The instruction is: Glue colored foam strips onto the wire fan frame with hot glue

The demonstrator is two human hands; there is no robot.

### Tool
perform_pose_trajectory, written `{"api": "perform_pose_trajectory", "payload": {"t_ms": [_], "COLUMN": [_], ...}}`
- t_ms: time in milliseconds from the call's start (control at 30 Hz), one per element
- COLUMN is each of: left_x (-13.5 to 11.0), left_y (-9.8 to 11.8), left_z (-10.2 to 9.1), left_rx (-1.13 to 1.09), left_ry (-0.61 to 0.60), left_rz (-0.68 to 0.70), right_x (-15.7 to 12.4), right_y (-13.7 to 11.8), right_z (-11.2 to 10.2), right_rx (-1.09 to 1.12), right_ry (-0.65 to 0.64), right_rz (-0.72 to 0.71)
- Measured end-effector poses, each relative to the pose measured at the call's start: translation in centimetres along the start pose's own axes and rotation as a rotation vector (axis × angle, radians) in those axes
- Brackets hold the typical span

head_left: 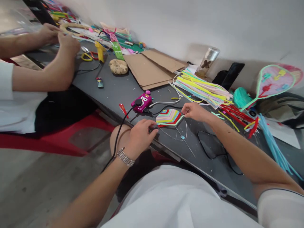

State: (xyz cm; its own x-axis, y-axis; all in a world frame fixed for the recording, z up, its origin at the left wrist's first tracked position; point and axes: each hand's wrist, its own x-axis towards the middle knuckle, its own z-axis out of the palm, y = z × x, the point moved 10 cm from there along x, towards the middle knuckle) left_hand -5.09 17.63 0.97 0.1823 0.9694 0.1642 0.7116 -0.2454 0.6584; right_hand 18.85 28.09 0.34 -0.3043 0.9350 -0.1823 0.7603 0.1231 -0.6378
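A wire frame partly filled with striped pipe-cleaner rows (169,117) lies flat near the front edge of the dark grey table (123,90). My left hand (141,132), a metal watch on its wrist, is closed at the frame's left edge, pinching something dark I cannot make out. My right hand (193,111) pinches the frame's upper right rim. The frame's bare wire handle (183,138) points toward me.
A magenta power strip (142,102) with black cables sits just behind the frame. Bundles of pipe cleaners (204,90), red ones (238,115) and blue ones (275,147) lie right. Cardboard sheets (152,68), a yellow glue gun (100,50) and a finished racket shape (273,80) lie farther off. Another person's hands (59,38) work at left.
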Motion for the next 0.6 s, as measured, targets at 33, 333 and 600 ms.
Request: {"api": "perform_pose_trajectory", "payload": {"t_ms": [33, 333, 600], "left_x": [0.1, 1.2, 1.1], "left_y": [0.2, 1.1, 1.0], "left_z": [0.4, 2.2, 2.0], "left_rx": [0.038, 0.315, 0.253], "left_ry": [-0.006, 0.015, 0.012], "left_rz": [0.006, -0.09, -0.116], "right_x": [-0.1, 2.2, 2.3], "right_y": [-0.5, -4.4, -2.7], "right_z": [0.2, 1.8, 2.4], "right_rx": [-0.027, -0.164, 0.118], "right_ry": [-0.002, 0.034, -0.16], "right_rz": [-0.016, -0.036, 0.118]}}
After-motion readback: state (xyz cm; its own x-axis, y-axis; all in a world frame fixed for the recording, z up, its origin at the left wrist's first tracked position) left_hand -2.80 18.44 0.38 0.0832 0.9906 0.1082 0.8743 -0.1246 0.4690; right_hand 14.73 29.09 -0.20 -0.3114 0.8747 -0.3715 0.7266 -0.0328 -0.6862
